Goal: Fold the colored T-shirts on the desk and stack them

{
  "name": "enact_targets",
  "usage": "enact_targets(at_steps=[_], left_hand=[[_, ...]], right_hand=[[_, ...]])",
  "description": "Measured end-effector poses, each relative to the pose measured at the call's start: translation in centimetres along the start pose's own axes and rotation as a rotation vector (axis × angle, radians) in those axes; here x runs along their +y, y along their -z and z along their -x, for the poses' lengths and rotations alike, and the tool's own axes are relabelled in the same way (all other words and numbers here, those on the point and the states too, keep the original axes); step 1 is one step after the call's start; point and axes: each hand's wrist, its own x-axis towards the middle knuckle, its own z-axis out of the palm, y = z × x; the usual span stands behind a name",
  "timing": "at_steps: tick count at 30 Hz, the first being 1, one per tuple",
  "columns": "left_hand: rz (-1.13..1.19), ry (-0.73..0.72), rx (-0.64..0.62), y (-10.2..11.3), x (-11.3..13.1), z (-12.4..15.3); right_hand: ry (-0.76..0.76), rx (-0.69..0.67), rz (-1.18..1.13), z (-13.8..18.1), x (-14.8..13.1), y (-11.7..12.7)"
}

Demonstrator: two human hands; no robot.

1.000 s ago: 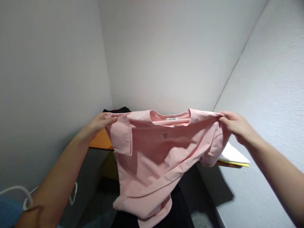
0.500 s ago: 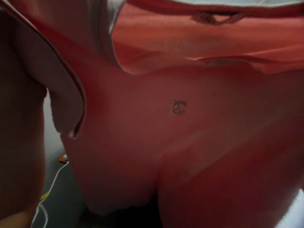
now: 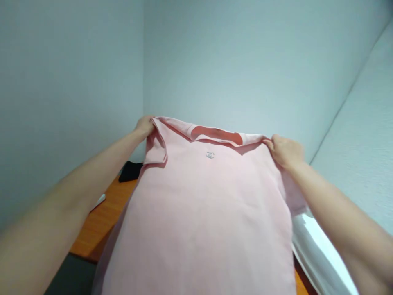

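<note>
A pink T-shirt (image 3: pixel 202 213) hangs spread out in front of me, its front side towards me. My left hand (image 3: pixel 145 125) is closed on its left shoulder, beside the folded short sleeve. At the other shoulder my right hand (image 3: pixel 285 150) grips the cloth, with the right sleeve drooping below the wrist. Between the hands the neckline sags a little and shows the redder inside. A small silvery emblem of interlocked letters sits on the chest. The shirt's lower part runs out of view at the bottom.
Behind the shirt is a wooden desk (image 3: pixel 110 205) with a dark object (image 3: pixel 130 171) and a small white item (image 3: pixel 98 201) on it. White material (image 3: pixel 319 250) lies at the lower right. Pale walls (image 3: pixel 245 61) meet in a corner behind.
The shirt was close to the camera, filling most of the view in dim light. Now it is farther off at arm's length, with both hands and the walls in sight.
</note>
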Motion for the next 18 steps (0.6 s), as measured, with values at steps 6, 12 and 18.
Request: enact_targets(at_steps=[6, 12, 18], left_hand=[[-0.353, 0.093, -0.189, -7.5, 7.1, 5.5], [-0.492, -0.006, -0.661, -12.0, 2.6, 17.4], [-0.633, 0.061, -0.776, -13.9, 0.5, 19.0]], right_hand=[[0.222, -0.407, -0.176, 2.7, 3.8, -8.9], [0.128, -1.017, -0.261, 11.7, 2.9, -14.8], [-0.023, -0.972, -0.317, 11.9, 4.5, -18.8]])
